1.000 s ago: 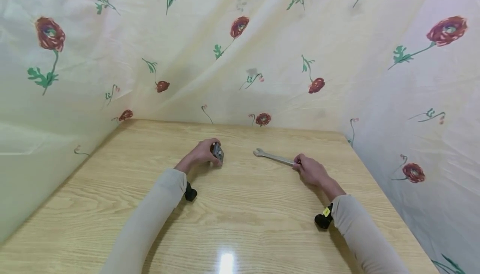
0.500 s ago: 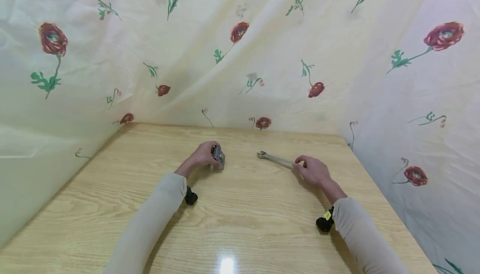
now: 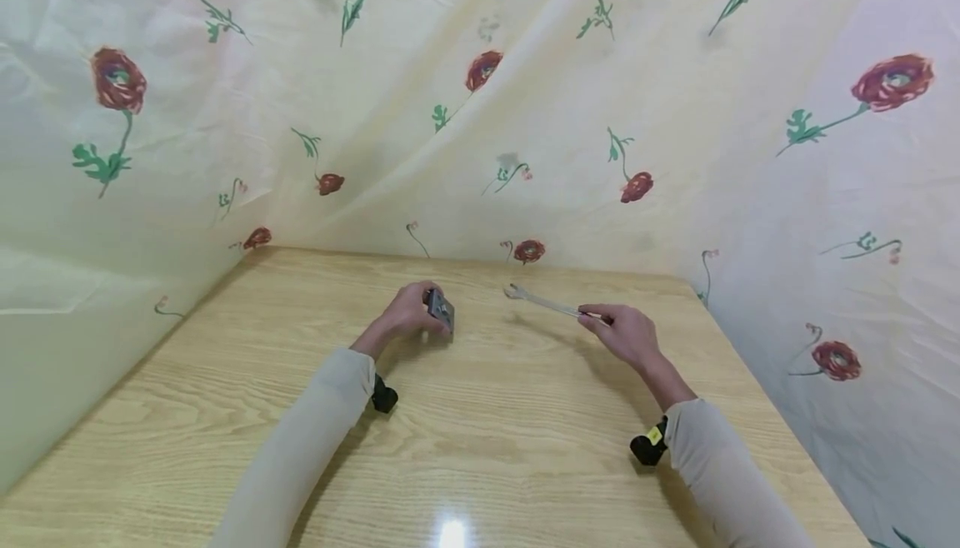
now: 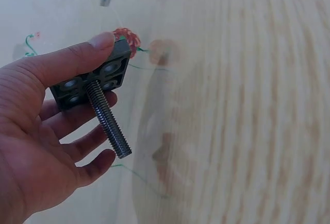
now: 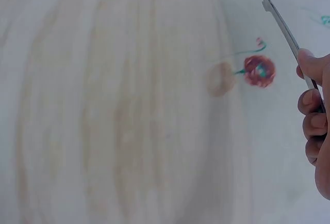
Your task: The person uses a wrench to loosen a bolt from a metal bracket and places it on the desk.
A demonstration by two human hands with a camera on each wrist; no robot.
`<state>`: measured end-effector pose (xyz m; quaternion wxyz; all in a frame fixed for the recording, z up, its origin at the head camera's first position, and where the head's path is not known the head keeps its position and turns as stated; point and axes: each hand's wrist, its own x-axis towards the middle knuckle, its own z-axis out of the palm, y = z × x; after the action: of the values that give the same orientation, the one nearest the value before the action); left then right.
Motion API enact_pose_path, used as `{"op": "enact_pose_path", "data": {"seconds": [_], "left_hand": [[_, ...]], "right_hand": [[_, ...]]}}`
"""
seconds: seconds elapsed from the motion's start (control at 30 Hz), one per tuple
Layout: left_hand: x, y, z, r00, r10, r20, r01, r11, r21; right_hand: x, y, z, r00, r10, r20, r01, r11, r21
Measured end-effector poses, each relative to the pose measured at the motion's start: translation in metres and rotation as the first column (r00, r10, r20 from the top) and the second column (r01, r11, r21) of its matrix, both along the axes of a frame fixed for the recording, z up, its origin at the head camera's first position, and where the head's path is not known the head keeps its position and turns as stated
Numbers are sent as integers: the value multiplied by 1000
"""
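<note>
My left hand (image 3: 411,310) pinches a dark square block (image 4: 111,73) by its edges, between thumb and fingers. From the block's underside a threaded bolt (image 4: 109,118) sticks out, as the left wrist view shows. My right hand (image 3: 626,333) grips a silver open-end wrench (image 3: 551,303) by one end. The wrench is raised off the table, its open jaw pointing left toward the block, with a gap between the two. In the right wrist view the thumb (image 5: 312,64) lies along the wrench's shaft and the other fingers curl under it.
Both hands are over a light wood-grain table (image 3: 450,431). A flower-patterned cloth (image 3: 420,115) hangs along the back and both sides. Black wrist cameras are strapped on both wrists, such as the right camera (image 3: 647,446).
My right hand has lifted the wrench off the table, and its open end has swung up and left. The left hand has tilted the block slightly but otherwise stays in place.
</note>
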<state>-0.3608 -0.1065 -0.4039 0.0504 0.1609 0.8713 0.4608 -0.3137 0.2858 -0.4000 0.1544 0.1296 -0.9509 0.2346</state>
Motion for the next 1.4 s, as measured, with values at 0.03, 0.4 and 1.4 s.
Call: {"op": "enact_pose_path", "data": {"seconds": [0.03,0.4,1.4], "left_hand": [[0,0,0,1000,8,-2,-8,1000,3],[5,6,12,999,43,-27,-40,994,101],[38,21,54,999,-44,-20,48,894,445]], "right_hand": [[0,-2,2,1000,2,-9,-2,1000,-5],[11,-22,24,989,56,-140,-72,991,-111],[38,-52,36,958,278,-76,-286,883,-372]]}}
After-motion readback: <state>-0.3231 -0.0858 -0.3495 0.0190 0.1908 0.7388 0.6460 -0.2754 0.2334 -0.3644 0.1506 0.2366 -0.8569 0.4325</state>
